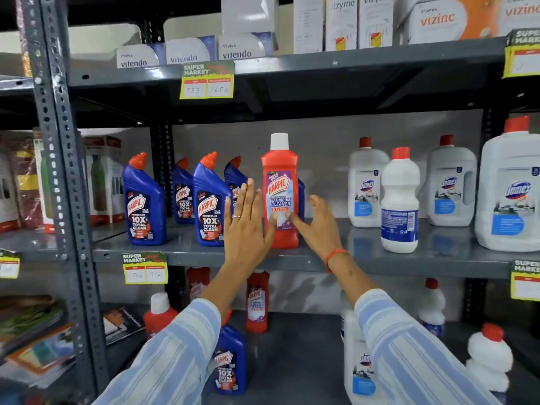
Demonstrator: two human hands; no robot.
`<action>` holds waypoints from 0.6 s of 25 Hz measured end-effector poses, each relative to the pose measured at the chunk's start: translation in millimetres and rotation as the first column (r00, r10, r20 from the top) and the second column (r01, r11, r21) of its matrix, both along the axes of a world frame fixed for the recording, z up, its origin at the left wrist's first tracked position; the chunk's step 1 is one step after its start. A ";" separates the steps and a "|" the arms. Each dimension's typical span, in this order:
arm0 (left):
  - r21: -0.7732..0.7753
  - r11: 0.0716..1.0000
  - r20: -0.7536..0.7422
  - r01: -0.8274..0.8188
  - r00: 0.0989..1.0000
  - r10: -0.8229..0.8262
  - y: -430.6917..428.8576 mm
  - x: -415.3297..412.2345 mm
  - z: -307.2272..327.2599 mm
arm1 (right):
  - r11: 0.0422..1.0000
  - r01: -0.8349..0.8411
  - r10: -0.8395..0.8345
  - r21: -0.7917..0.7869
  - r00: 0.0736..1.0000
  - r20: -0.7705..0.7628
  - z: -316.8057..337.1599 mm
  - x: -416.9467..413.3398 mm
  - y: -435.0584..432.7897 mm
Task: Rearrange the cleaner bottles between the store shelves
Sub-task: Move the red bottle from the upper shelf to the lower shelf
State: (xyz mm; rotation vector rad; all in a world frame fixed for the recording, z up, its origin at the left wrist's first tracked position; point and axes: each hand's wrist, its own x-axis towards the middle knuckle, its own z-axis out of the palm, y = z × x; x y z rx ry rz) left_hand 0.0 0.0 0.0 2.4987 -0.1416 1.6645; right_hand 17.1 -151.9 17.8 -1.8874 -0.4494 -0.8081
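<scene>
A red Harpic bathroom cleaner bottle (280, 188) with a white cap stands upright at the front of the middle shelf (336, 258). My left hand (248, 226) is flat and open just left of it, thumb tip at its label. My right hand (317, 222) is open just right of it, thumb touching the lower label. Neither hand closes around the bottle. Several blue Harpic toilet cleaner bottles (144, 203) stand to the left. White Domex bottles (399, 200) stand to the right.
The lower shelf (295, 361) carries red Harpic bottles (257, 302), a blue Harpic bottle (229, 363) and white Domex bottles (488, 358). White boxes (236, 49) fill the top shelf. A perforated grey upright (62, 176) stands at left, with price tags (144, 268) on shelf edges.
</scene>
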 end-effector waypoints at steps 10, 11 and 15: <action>0.043 0.995 -0.238 -0.093 0.966 0.100 52.3 11.5 -73.0 | 0.939 -0.256 0.319 0.228 0.895 -0.312 -10.7 43.0 27.9; 0.043 0.995 -0.245 -0.090 0.965 0.098 52.4 11.4 -72.6 | 0.935 -0.267 0.332 0.234 0.893 -0.306 -11.9 45.1 28.6; 0.042 0.996 -0.251 -0.076 0.964 0.084 54.0 10.8 -71.6 | 0.933 -0.274 0.331 0.235 0.909 -0.254 -16.6 29.2 28.1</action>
